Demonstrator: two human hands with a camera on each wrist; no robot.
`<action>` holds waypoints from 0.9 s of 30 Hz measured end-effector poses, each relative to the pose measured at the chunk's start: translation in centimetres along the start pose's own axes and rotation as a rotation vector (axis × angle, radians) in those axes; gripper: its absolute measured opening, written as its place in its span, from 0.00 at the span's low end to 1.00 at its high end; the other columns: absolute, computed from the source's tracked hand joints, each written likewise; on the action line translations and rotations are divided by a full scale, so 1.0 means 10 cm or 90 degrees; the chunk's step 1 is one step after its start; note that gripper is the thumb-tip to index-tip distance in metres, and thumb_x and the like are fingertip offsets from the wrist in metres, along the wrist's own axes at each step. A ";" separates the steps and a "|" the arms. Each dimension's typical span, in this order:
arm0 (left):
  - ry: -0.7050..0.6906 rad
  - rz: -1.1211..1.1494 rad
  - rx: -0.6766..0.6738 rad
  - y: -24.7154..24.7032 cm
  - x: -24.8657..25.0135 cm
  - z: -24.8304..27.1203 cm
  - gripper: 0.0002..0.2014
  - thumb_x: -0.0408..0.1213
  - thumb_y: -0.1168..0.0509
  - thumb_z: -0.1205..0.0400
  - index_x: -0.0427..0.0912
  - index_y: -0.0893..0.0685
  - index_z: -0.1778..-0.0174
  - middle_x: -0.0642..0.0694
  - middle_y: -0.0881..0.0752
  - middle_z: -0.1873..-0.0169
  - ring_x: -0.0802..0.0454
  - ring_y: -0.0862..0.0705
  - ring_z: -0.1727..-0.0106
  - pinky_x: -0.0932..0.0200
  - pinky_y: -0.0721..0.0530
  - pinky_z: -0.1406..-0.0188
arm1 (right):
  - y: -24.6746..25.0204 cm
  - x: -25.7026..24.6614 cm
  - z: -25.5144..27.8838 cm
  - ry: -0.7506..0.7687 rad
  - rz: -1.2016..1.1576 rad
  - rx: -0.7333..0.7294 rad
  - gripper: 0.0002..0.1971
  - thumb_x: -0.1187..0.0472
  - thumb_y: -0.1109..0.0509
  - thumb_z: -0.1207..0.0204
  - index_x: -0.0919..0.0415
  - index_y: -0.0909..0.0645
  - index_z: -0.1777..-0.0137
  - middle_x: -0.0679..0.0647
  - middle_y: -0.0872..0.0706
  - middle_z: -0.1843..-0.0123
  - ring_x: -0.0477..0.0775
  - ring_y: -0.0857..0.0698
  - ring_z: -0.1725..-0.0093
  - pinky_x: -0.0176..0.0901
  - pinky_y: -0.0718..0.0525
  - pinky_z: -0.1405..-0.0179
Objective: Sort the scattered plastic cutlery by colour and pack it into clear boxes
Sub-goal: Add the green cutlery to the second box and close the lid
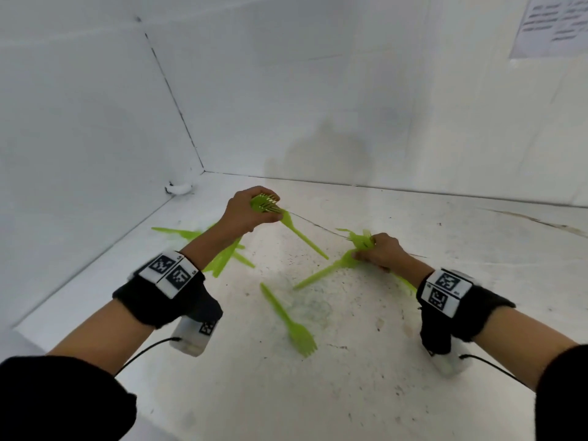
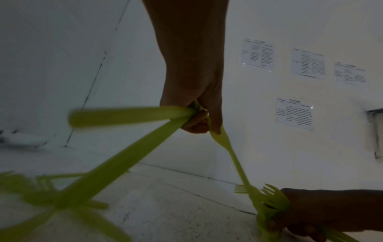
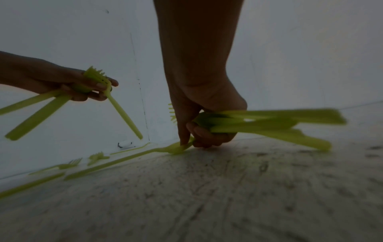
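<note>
All the cutlery in view is lime-green plastic forks. My left hand [image 1: 254, 211] is raised above the white table and grips a bunch of green forks [image 1: 265, 205] by their necks, tines up, handles fanning down to both sides [image 2: 128, 115]. My right hand [image 1: 378, 253] is low at the table and holds a second bunch of forks [image 3: 269, 122], handles sticking back past the wrist. Its fingertips also pinch the neck of one fork [image 3: 176, 148] that lies on the table. A single loose fork [image 1: 291, 323] lies between my forearms. No clear box is in view.
More green forks [image 1: 178, 232] lie on the table behind my left forearm, near the left wall. The scuffed white table [image 1: 350, 393] meets white walls at left and back, forming a corner [image 1: 203, 171]. Printed sheets [image 2: 294, 113] hang on the back wall.
</note>
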State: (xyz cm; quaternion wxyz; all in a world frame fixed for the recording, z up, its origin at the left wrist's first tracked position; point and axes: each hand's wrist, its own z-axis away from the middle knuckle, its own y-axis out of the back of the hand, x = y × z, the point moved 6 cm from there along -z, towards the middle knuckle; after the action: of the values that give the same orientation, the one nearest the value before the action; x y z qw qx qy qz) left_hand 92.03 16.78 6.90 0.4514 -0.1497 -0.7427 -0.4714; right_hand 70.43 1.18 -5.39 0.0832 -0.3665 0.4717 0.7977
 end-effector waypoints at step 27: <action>0.061 0.415 -0.489 -2.29 1.13 0.45 0.08 0.43 0.40 0.15 0.44 0.21 0.57 0.52 0.31 0.72 0.61 0.36 0.81 0.70 0.37 0.82 | 1.23 0.46 1.37 0.063 -0.360 0.292 0.08 0.65 0.23 0.31 0.55 0.21 0.64 0.50 0.29 0.76 0.48 0.33 0.77 0.32 0.37 0.85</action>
State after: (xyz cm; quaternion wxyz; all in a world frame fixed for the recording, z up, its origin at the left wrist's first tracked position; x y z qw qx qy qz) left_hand 68.64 6.57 2.51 0.5209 -0.5074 -0.4088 -0.5514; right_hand 54.29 4.66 3.99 0.3575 -0.4927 0.5216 0.5978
